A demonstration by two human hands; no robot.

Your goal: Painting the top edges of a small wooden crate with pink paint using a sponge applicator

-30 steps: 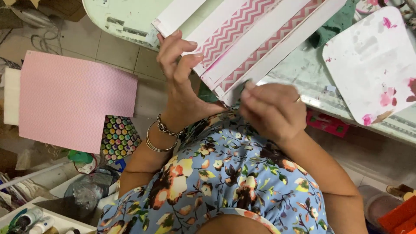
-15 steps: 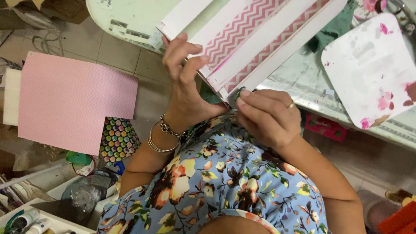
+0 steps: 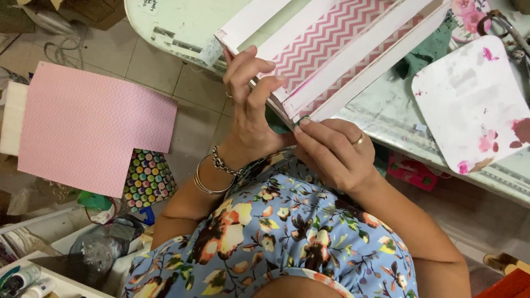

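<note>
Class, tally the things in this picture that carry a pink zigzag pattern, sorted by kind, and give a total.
Box lined with pink zigzag paper, held by the left hand and right hand: 1
Loose pink zigzag sheet on the floor: 1
Total: 2

light: bright, even, diffuse | shadows: soft, faint | glare: none | focus: sharp; slight blur at bottom edge

Small white label at table's top-left edge; brown cardboard box beside it
</note>
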